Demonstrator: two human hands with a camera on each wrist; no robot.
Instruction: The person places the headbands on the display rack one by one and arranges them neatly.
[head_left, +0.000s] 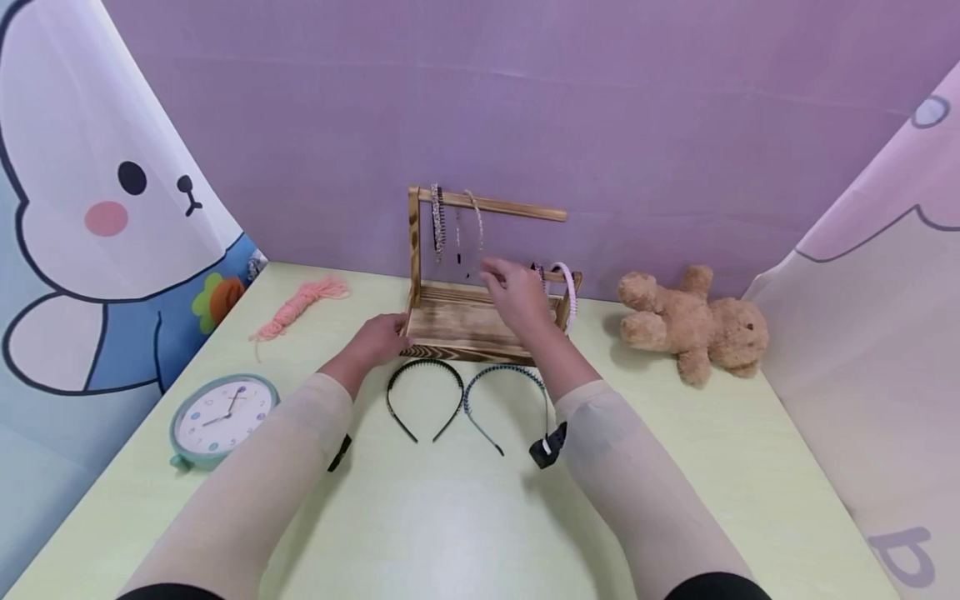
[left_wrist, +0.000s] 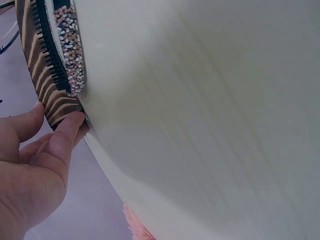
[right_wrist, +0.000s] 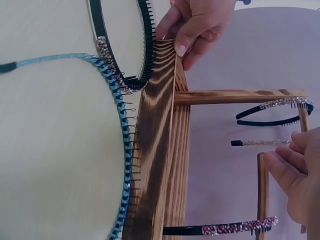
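Observation:
A two-tier wooden headband stand (head_left: 468, 327) stands on the table. My left hand (head_left: 379, 339) grips its front left corner, fingers around the end of the striped front board (left_wrist: 56, 102). At the upper bar, my right hand (head_left: 516, 293) pinches a thin beaded headband (head_left: 477, 218) that hangs over the bar; in the right wrist view its black-tipped end (right_wrist: 245, 143) sticks out past the fingers. Left of it on the same bar hangs a glittery headband (head_left: 438, 225). The lower bar bears a pink headband (head_left: 572, 296) and a dark red sparkly headband (right_wrist: 235, 229).
Before the stand lie a black toothed headband (head_left: 391, 387) and a blue braided headband (head_left: 468, 400). To the left are pink yarn (head_left: 296, 308) and a round clock (head_left: 223, 417). A teddy bear (head_left: 690, 321) lies at the right. A purple cloth (head_left: 510, 108) hangs behind.

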